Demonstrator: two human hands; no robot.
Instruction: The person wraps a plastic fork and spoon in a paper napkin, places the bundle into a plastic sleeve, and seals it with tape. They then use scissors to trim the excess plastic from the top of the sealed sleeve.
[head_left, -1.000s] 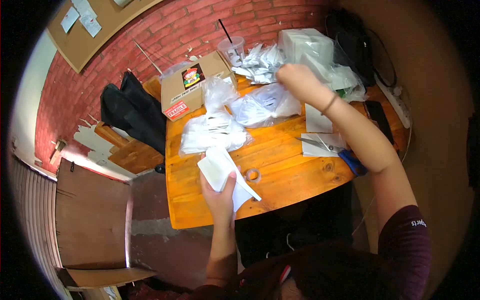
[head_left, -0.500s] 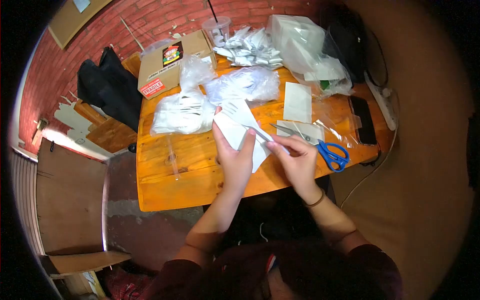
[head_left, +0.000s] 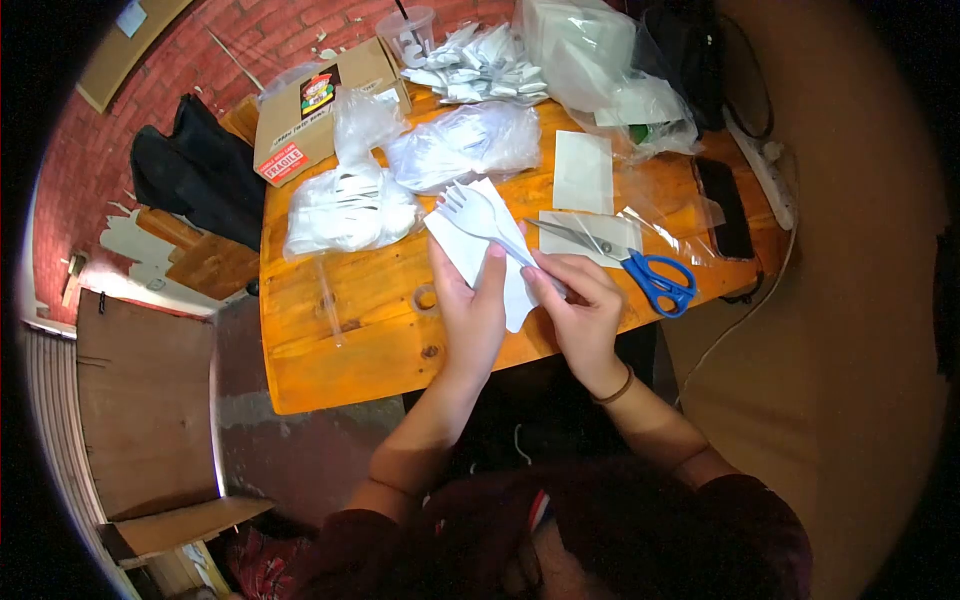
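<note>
Our right hand [head_left: 585, 312] has come down from the heap of small packets [head_left: 485, 70] at the back, where it was a second ago, and now meets our left hand [head_left: 468, 312] over the near part of the wooden desk [head_left: 345, 365]. That desk, glossy and orange-brown, spreads out before us. At its back right sits a bulky clear bag [head_left: 590, 60] with white contents; at its back left, a brown cardboard box [head_left: 355, 75] with a red "FRAGILE" sticker [head_left: 282, 160]. Nearer us lie two smaller plastic bags, a left bag [head_left: 350, 215] and a middle bag [head_left: 465, 145], both holding white pieces. A dark phone [head_left: 727, 215] rests near the right edge, and blue-handled scissors [head_left: 612, 249] lie partly over a paper rectangle [head_left: 622, 228], to the right of our hands.

Our hands are close together, both gripping. The left is clamped on a white sheet [head_left: 460, 245], its thumb [head_left: 493, 268] on top; the right pinches the handle of a white fork [head_left: 480, 215]. The fork slants across the sheet, above the left thumb, tines pointing away from us and leftward. Smallest, a tape roll [head_left: 416, 302] lies flat just left of the left hand.
</note>
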